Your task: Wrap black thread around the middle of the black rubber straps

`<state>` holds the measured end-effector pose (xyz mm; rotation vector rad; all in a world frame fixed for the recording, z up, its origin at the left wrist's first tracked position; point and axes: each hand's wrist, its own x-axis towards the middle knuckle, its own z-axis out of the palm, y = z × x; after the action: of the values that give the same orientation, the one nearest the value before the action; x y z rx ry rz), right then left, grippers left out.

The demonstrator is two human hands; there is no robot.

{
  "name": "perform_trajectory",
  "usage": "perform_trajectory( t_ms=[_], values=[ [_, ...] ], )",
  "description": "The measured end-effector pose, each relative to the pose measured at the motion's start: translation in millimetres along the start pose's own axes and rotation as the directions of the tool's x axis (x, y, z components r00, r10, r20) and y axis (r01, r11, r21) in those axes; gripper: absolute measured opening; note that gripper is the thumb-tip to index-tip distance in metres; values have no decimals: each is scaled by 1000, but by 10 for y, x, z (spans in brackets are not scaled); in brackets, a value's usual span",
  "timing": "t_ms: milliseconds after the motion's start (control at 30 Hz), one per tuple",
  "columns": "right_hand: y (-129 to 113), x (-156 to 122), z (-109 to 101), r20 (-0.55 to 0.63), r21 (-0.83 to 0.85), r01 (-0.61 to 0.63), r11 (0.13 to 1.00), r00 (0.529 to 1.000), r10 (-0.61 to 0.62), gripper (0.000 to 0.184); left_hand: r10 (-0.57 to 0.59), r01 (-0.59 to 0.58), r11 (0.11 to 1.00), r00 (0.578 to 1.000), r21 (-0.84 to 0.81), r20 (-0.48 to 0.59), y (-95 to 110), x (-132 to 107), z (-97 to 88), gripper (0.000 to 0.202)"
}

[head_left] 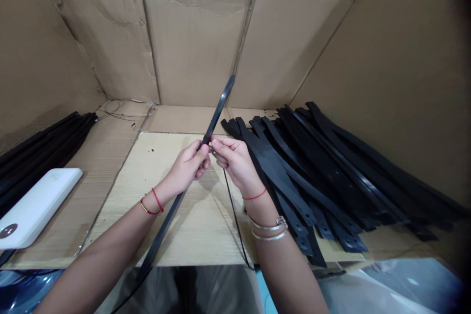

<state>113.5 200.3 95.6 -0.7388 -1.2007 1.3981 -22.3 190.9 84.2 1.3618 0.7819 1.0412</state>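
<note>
My left hand (188, 167) is closed around the middle of a long, thin black strip (219, 106) that slants from the lower left up toward the back wall. My right hand (235, 161) meets it from the right, its fingertips pinched on a small metal piece at the strip's middle. A thin black cord (232, 216) hangs down from under my right hand toward the front edge. Both hands hover over a pale wooden board (198, 225).
A large pile of flat black strips (324, 176) with holes at their ends lies to the right. Another bundle of black strips (40, 149) lies at the far left beside a white power bank (37, 206). Cardboard walls (195, 44) enclose the workspace.
</note>
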Motion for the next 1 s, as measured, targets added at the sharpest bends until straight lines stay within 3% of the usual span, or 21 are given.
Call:
perform_trajectory(
  t_ms=[167,333,533,700,1000],
  values=[
    [17,-4,44,-51,-12,71,997,996,-71,33,-4,16,982,998,-187,67,54,5,-28,43],
    [48,-2,87,-126,5,98,995,987,-96,36,29,-8,968,996,-252,84,57,-1,7,46],
    [8,-11,68,-75,29,46,999,996,-44,35,-19,63,953,989,-297,149,81,-13,-60,46],
    [35,-3,57,-130,13,74,997,989,-72,36,-108,160,942,977,-294,186,118,-37,-100,41],
    [116,-26,101,-187,18,154,988,971,-148,38,-48,73,977,991,-203,126,62,-89,38,45]
  ],
)
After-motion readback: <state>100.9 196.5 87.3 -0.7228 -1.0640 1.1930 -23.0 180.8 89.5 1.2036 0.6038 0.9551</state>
